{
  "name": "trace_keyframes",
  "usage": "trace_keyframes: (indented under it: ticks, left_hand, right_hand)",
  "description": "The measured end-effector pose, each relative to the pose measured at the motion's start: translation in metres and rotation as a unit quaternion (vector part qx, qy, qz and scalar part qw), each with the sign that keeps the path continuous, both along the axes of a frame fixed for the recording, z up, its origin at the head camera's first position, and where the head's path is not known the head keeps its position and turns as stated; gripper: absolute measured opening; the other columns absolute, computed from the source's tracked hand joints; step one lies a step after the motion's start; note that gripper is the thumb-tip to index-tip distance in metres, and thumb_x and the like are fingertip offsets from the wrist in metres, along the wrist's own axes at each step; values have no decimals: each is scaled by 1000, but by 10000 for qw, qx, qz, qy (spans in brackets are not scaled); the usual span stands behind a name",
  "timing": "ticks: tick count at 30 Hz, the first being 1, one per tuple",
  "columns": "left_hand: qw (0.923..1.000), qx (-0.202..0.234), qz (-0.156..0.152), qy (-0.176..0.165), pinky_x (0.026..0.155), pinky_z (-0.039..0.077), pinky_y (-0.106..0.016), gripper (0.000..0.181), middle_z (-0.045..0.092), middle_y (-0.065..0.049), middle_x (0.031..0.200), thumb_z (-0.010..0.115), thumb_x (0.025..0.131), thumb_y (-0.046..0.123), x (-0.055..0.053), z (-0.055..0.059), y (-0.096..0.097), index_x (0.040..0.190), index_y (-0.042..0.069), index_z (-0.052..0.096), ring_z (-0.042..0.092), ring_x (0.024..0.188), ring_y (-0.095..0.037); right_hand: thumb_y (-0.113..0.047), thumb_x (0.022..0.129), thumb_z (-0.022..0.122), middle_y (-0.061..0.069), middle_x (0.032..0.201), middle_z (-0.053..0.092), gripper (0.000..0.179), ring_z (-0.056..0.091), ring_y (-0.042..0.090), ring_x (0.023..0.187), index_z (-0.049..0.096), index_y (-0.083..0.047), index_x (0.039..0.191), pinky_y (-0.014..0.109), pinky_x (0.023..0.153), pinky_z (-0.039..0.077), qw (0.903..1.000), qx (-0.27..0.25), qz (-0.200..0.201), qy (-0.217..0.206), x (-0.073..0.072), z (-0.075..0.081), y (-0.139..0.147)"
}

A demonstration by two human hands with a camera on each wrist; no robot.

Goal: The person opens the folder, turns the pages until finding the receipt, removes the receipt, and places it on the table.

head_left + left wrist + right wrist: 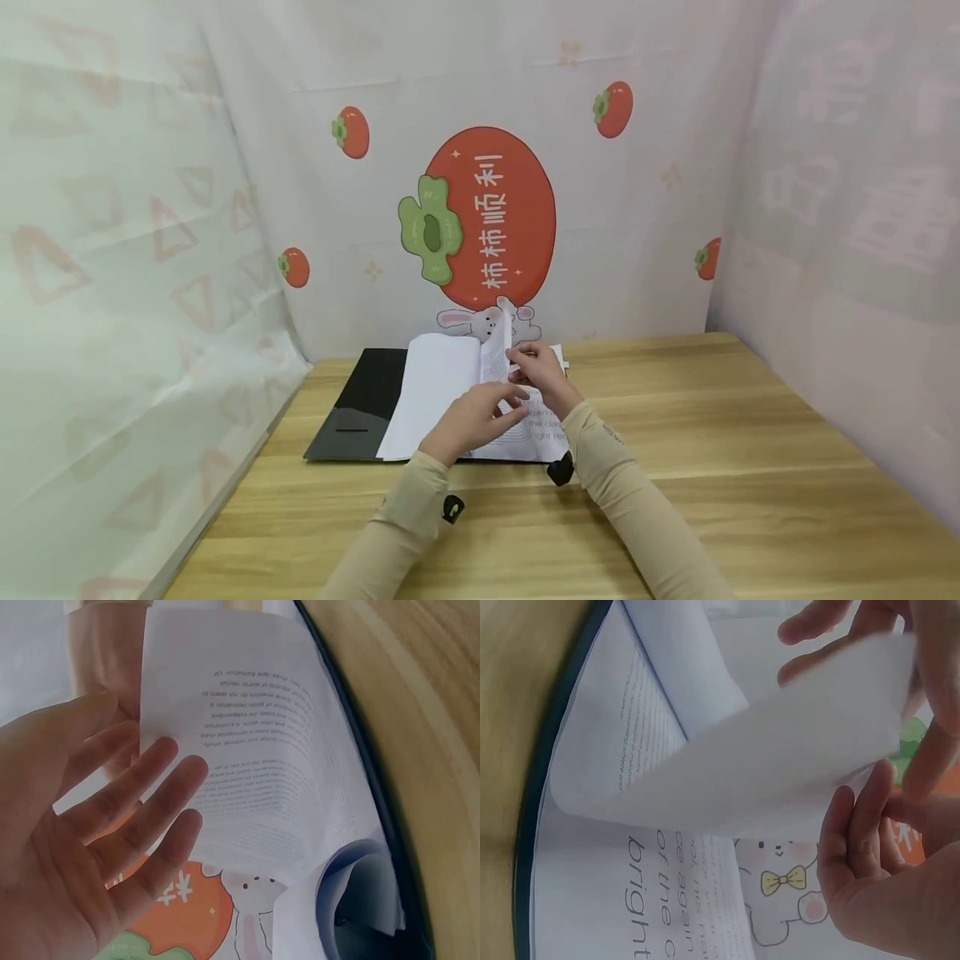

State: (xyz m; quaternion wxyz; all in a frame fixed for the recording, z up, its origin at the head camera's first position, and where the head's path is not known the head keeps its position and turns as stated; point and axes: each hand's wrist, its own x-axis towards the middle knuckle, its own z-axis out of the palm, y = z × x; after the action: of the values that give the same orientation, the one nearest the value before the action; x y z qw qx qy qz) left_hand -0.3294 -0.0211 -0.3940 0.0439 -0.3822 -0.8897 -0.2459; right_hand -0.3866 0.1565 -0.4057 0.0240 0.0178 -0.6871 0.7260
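Note:
A dark folder [382, 379] lies open on the table, with a thick stack of printed white sheets [442, 400] spread over it. One lifted page [780, 750] stands up from the stack and curves, lines of small print on one side. My right hand [542, 371] pinches that page by its edge between thumb and fingers, as the right wrist view [892, 862] shows. Close beside the same page is my left hand [476, 417], its fingers loosely spread; in the left wrist view its fingertips [191, 769] overlap the sheet without gripping it. Large print shows on the sheet below.
The folder sits on a wood-grain table [675, 433], near its back edge. Behind rises a white cloth [660, 250] printed with persimmons and a rabbit; similar cloth [112, 292] hangs at both sides. Left-hand pages [360, 892] curl up at the folder.

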Motion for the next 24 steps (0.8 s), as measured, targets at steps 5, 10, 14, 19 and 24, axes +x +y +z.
trace_keyframes:
  ticks: [5,10,14,19,24]
  left_hand:
    - [9998,-24,164,132,79,57,-30,23,74,4,109,65,107,35,4,-3,5,121,19,74,67,88,-10]
    - [9991,-18,367,204,75,56,-30,18,74,7,104,66,106,35,4,-6,7,110,20,75,65,83,-8]
    - [9985,-71,463,301,72,56,-29,18,74,7,103,67,105,35,4,-7,9,107,20,76,65,80,-7]
    - [9977,-138,575,333,72,56,-29,20,75,7,104,68,104,37,3,-8,10,107,20,77,66,80,-6]
    - [9973,-149,666,256,71,56,-29,18,75,8,105,72,101,37,4,-10,11,106,20,78,66,79,-5]
  right_hand:
    - [-18,106,65,17,110,66,25,66,11,65,65,3,119,25,70,56,10000,56,29,-75,2,-1,0]
    - [-19,106,66,16,109,66,25,65,11,65,65,3,117,27,72,58,10000,67,-6,-50,3,0,-1]
    - [-19,106,66,17,109,67,23,65,10,64,66,2,116,26,71,59,9999,114,-77,20,3,-1,-2]
    - [-19,105,66,20,111,68,24,65,10,64,66,1,117,26,69,58,9994,274,-179,89,3,0,-2]
    - [-20,105,66,15,107,68,23,63,11,65,66,0,117,26,65,56,9987,426,-291,29,3,-1,-2]
